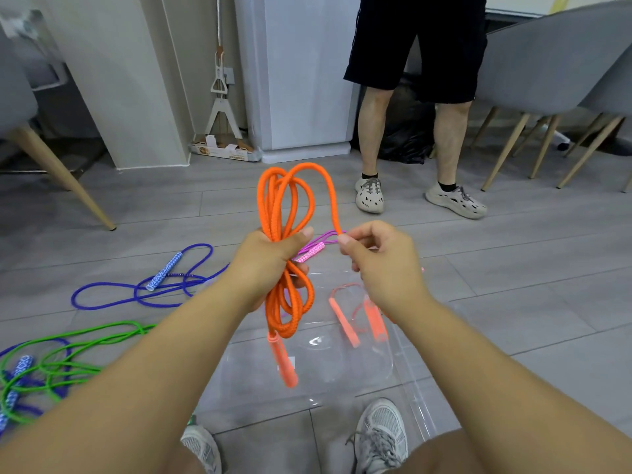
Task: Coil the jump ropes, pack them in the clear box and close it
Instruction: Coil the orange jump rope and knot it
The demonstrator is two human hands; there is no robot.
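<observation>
Head view: clear box sits on the floor, close for loading. Orange jump rope is looped above it; left grip clasps the loops together, right grip pinches the free strand, likely for another turn.

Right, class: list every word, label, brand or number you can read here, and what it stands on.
No text is readable.
Cardboard box by the wall: print too small and blurred.
Picture on the left wall: blurred.
Blue rope handle: diamond pattern only, no words.
</observation>
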